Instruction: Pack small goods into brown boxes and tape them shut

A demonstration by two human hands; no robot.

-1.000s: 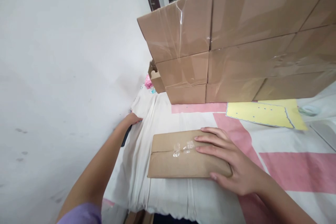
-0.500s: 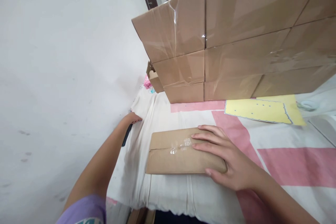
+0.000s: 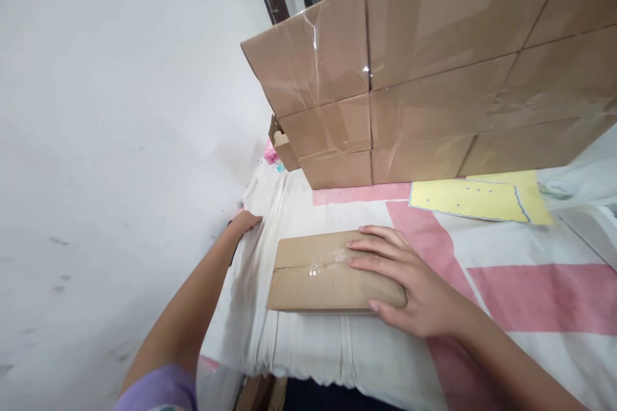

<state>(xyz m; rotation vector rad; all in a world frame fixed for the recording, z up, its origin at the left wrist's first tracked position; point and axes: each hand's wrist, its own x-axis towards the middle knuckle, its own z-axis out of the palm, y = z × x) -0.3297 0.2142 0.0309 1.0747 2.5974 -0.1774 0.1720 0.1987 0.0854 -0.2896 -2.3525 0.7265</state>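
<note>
A small brown cardboard box (image 3: 313, 282), with clear tape on its top, lies flat on a white and pink cloth (image 3: 308, 347). My right hand (image 3: 405, 276) rests over the box's right end, fingers spread on its top and thumb at the near edge. Off to the left, beside the white wall, my left hand (image 3: 248, 221) is at the cloth's edge. Its fingers point right and are partly hidden. A dark object shows just below that wrist; I cannot make out what it is.
Large taped cardboard boxes (image 3: 434, 77) stand across the back. In front of them lies a yellow sheet (image 3: 463, 199), with a roll of tape (image 3: 556, 189) to its right. A small open box (image 3: 285, 149) sits at the back left, near the wall (image 3: 120, 109).
The view has shifted slightly. My right hand still rests on the small box, and my left hand remains by the wall, with less of the dark object showing below it.
</note>
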